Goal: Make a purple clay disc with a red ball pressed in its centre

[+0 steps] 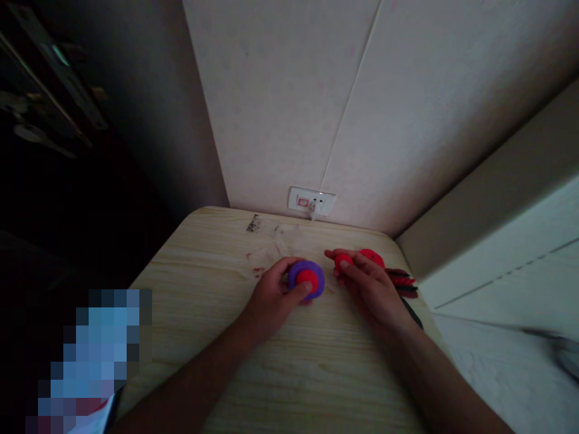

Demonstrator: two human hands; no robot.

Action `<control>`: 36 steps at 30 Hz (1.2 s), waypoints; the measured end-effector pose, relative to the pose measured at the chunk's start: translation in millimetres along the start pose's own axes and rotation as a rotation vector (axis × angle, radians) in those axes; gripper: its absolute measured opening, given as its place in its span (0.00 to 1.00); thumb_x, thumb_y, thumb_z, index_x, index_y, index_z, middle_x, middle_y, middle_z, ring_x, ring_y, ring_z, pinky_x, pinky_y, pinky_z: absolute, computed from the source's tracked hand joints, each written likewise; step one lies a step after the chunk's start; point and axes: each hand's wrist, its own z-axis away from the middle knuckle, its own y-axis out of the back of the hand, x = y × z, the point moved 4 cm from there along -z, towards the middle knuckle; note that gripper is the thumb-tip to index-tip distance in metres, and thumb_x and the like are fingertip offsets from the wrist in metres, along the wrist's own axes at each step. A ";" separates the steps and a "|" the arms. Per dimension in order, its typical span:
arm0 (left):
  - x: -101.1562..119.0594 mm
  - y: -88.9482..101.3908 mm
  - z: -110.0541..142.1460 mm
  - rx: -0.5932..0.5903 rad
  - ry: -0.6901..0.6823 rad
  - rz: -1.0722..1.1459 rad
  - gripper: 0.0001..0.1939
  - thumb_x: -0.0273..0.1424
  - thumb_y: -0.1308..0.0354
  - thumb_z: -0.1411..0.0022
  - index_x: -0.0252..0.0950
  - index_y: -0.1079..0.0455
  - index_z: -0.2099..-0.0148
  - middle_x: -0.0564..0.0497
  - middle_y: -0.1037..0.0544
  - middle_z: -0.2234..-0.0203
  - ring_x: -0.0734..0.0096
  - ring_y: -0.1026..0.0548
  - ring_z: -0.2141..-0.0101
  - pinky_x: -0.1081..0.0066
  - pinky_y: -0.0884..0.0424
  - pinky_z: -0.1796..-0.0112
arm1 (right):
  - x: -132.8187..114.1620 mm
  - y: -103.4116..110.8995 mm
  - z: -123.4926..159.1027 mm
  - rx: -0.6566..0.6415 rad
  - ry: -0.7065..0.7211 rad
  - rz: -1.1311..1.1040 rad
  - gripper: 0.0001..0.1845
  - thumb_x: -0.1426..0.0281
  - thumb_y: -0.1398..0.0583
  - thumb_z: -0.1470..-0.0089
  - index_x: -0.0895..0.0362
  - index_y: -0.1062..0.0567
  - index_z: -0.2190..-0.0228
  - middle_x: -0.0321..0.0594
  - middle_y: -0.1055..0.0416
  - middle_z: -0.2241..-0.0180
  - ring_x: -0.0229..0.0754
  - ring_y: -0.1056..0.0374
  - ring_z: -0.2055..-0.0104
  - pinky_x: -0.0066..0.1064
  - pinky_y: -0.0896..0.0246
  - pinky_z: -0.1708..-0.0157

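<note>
My left hand is closed around a purple disc with a red round centre, thumb pressed on its lower edge, just above the light wooden table. My right hand is closed on a small red round piece pinched at the fingertips. Behind those fingers lies a larger red disc, partly hidden by the hand. The two hands are a short gap apart near the table's far middle.
Red and black ridged pieces lie at the table's right edge. A wall socket with a plug sits on the wall behind the table. Small scraps and red marks dot the far tabletop. A white surface adjoins on the right.
</note>
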 end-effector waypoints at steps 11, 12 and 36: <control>-3.5 4.0 -6.8 0.107 0.068 0.174 0.17 0.29 0.27 0.48 0.35 0.25 0.56 0.45 0.19 0.60 0.61 0.19 0.63 0.64 0.16 0.68 | 1.4 -1.7 -0.7 -0.118 -0.067 -0.198 0.15 0.65 0.35 0.41 0.55 0.19 0.53 0.44 0.18 0.59 0.47 0.20 0.55 0.40 0.23 0.47; -3.2 3.8 -6.6 0.106 0.073 0.172 0.17 0.29 0.27 0.48 0.35 0.25 0.56 0.45 0.19 0.59 0.61 0.19 0.62 0.63 0.16 0.67 | 1.4 -2.1 -0.5 -0.120 -0.073 -0.200 0.15 0.66 0.35 0.42 0.55 0.19 0.53 0.44 0.18 0.59 0.47 0.20 0.55 0.40 0.24 0.47; -8.0 -3.5 -3.5 -0.048 0.095 0.183 0.32 0.24 0.29 0.53 0.34 0.29 0.44 0.42 0.19 0.52 0.56 0.20 0.53 0.59 0.21 0.53 | -7.9 -23.8 22.9 -0.166 0.754 0.771 0.16 0.73 0.32 0.42 0.51 0.23 0.52 0.43 0.24 0.58 0.45 0.28 0.58 0.39 0.28 0.58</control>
